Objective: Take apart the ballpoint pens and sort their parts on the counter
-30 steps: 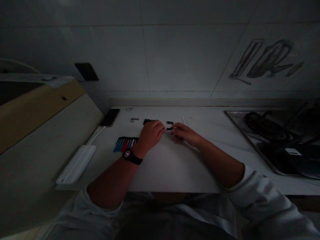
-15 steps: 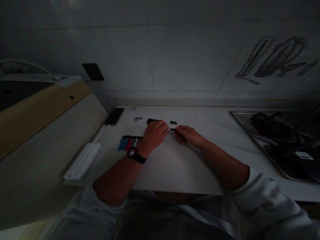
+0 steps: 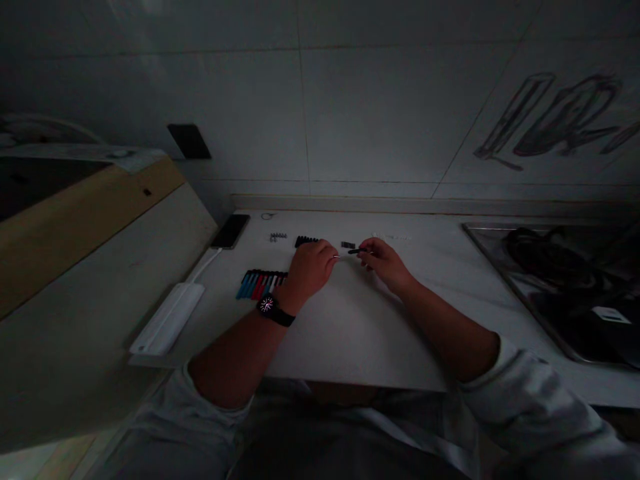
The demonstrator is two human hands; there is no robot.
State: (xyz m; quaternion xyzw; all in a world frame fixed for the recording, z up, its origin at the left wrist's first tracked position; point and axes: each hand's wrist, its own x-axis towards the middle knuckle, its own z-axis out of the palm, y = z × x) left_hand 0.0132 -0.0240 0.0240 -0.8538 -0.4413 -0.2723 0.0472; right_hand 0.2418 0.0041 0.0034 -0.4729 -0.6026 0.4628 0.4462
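My left hand (image 3: 313, 267), wearing a watch, pinches a thin pale rod (image 3: 337, 256) whose tip sticks out toward the right. The fingers hide the rest of the rod. Between the fingertips of my right hand (image 3: 384, 262) is a short black tube (image 3: 357, 251), lying nearly level. A small gap separates the rod from the tube. Partly behind my left hand lies a row of black pieces (image 3: 306, 241). Left of that wrist, pen-like barrels (image 3: 257, 285) in blue, red and white with black ends lie side by side. Small dark pieces (image 3: 349, 245) lie just beyond the tube.
Small metallic pieces (image 3: 277, 236) and a ring-like item (image 3: 267, 216) lie toward the back left. Pale thin pieces (image 3: 393, 237) are behind my right hand. A phone (image 3: 231, 231) and a white power strip (image 3: 167, 320) lie left. A metal-rimmed hob or sink (image 3: 520, 303) bounds the right.
My right hand has shifted slightly right and away from my left with the black tube. Rod and tube, meeting end to end before, are now apart. My left hand has hardly moved.
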